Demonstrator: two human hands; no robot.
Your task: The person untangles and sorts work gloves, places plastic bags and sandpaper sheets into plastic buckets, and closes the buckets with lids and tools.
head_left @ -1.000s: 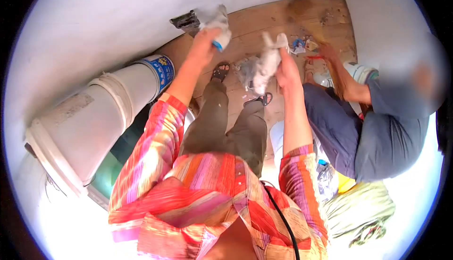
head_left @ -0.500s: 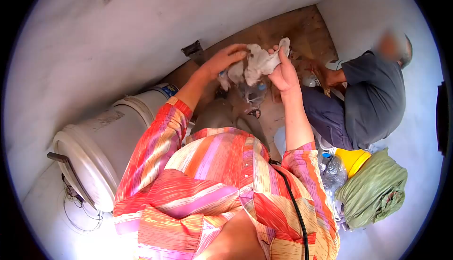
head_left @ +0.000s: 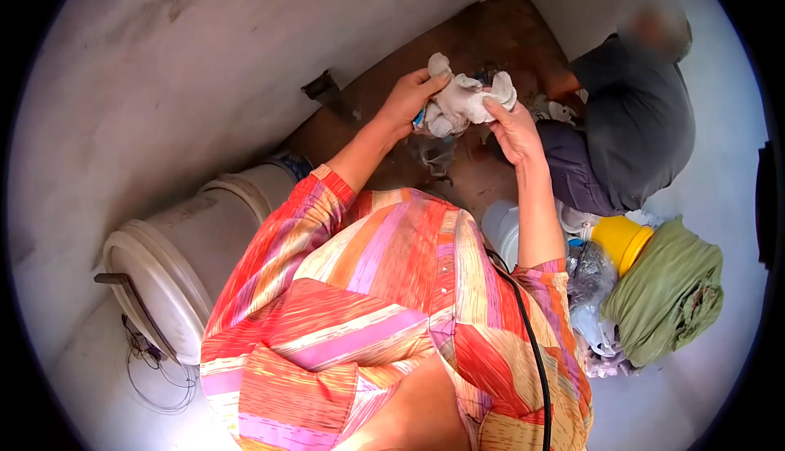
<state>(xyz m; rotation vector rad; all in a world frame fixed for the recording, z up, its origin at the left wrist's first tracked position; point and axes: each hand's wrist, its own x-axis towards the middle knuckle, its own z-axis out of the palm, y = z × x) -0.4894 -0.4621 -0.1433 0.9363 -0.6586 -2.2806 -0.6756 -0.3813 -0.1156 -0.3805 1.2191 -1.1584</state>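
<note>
Between my two hands is a white lumpy clay-like figure (head_left: 468, 106) with several rounded, limb-like ends, held up in front of my body. My left hand (head_left: 409, 101) grips its left side, thumb on top. The right end is pinched by my right hand (head_left: 515, 129), with the thumb over its front face. Something small, blue and white (head_left: 419, 116) shows beside my left fingers; its kind is unclear. Below the figure lies a clear plastic bag (head_left: 435, 153). Parts of the figure are hidden behind my fingers.
To the left, large pale drums (head_left: 163, 263) lie along the wall. At the right a person in dark clothes (head_left: 634, 128) sits bent over. Nearby are a white bucket (head_left: 501, 230), a yellow container (head_left: 621, 241) and a green cloth bundle (head_left: 666, 291). A brown board (head_left: 499, 38) is at the back.
My left hand, held loosely beside the white figure before, has closed on its left side. The figure is turned and now spans both hands. My view has shifted slightly.
</note>
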